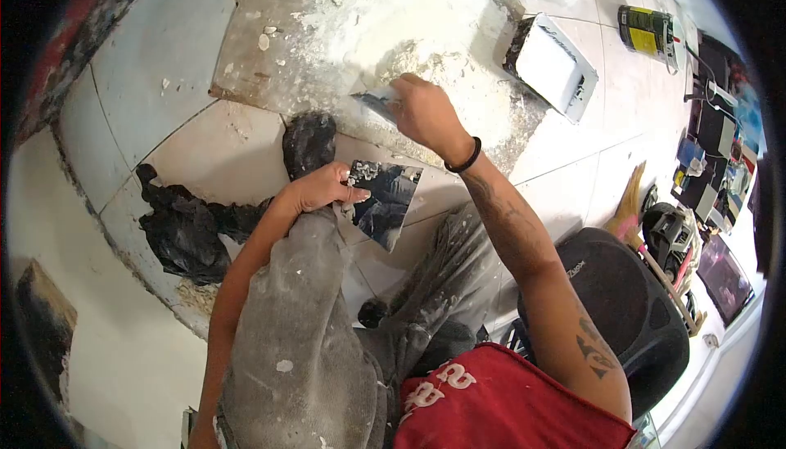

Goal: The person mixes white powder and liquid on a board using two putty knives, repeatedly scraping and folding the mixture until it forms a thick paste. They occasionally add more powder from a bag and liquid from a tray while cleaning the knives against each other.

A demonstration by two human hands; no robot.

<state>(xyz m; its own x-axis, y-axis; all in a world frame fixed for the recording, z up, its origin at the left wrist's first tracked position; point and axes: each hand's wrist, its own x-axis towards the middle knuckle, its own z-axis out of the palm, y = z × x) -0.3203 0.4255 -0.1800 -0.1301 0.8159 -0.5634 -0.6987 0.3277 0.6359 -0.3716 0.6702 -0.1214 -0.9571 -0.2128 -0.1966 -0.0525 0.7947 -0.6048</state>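
Note:
My left hand (321,188) is closed on the edge of a flat, shiny metal plate (386,203), held above my knee. Crumbs of white plaster stick to the plate near my thumb. Over the mound of whitish plaster powder (430,60), my right hand (427,119) grips a putty knife (376,106). Its blade points left, and the handle is mostly hidden by my fingers. The powder is spread across a worn board (250,72) on the floor.
A white paint tray (561,68) with dark smears sits at the board's right edge. Farther right stands a paint can (645,30). Crumpled black plastic (184,232) lies at left. A black speaker (606,310), a broom (629,203) and a screen (724,277) are on my right.

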